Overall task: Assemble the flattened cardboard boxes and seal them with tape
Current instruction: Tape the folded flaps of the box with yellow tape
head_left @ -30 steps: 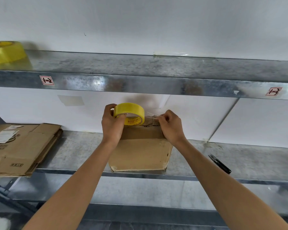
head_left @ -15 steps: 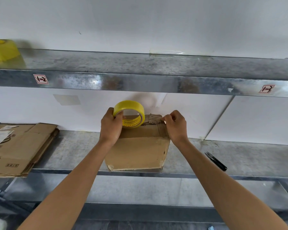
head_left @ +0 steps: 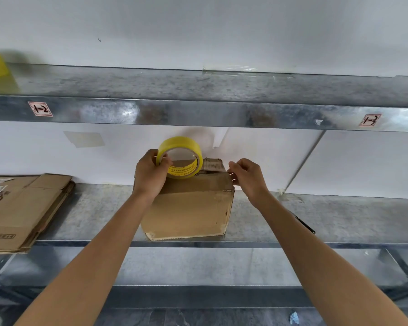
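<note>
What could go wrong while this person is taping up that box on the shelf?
1. The tape strip stretched between the yellow tape roll in the left hand and the pinching right hand could twist or land crooked.
2. The box sits near the front edge of the shelf; a hard tug might slide it off.
3. The right forearm hangs over a black tool and could knock it.

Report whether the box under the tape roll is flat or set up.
Set up: the box stands on the shelf, showing a front face and a top.
</note>
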